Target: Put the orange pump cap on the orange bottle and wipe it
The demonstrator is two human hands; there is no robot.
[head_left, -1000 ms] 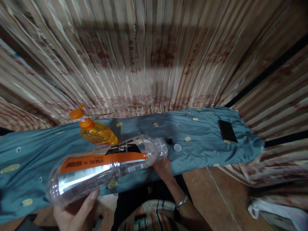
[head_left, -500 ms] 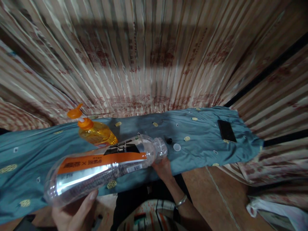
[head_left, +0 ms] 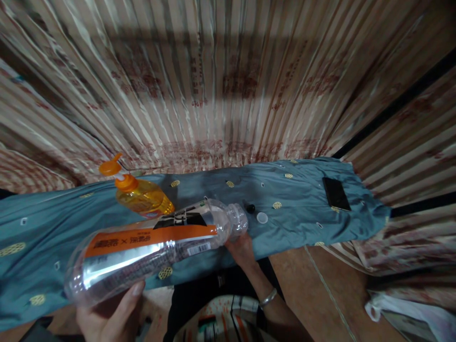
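**Clear bottle held level over cloth-covered worktop**

Background: a pleated striped curtain (head_left: 228, 80) with faded red print fills the whole upper field and closes off the far side of the worktop.

Worktop: a blue-green cloth (head_left: 302, 190) with small yellow round motifs covers it from the left edge to a draped corner at right. Brown floor shows below the near edge at right.

Principal item: a large clear plastic bottle (head_left: 153, 247) with an orange and black label lies almost horizontal above the near edge of the cloth, base toward the lower left, open neck toward the centre. It carries no cap (contents cannot be judged through the glare).

Left hand (head_left: 110, 316): it grasps the base end of the bottle from below, thumb up against the wall; the remaining fingers are hidden behind the bottle.

Right hand (head_left: 242, 249): it is under the neck end, fingers against the shoulder of the bottle, supporting it. A metal bangle (head_left: 268, 298) sits on the wrist. How tightly this hand closes cannot be told, as the bottle covers the fingertips.

Secondary items: an orange pump bottle (head_left: 142, 197) of amber liquid stands upright on the cloth just behind the clear bottle. A dark flat phone (head_left: 336, 193) lies near the right end of the cloth, well apart from both hands.

Small items: a white cap (head_left: 262, 217) lies on the cloth just right of the bottle's neck, with a small black round object (head_left: 251, 208) beside it.
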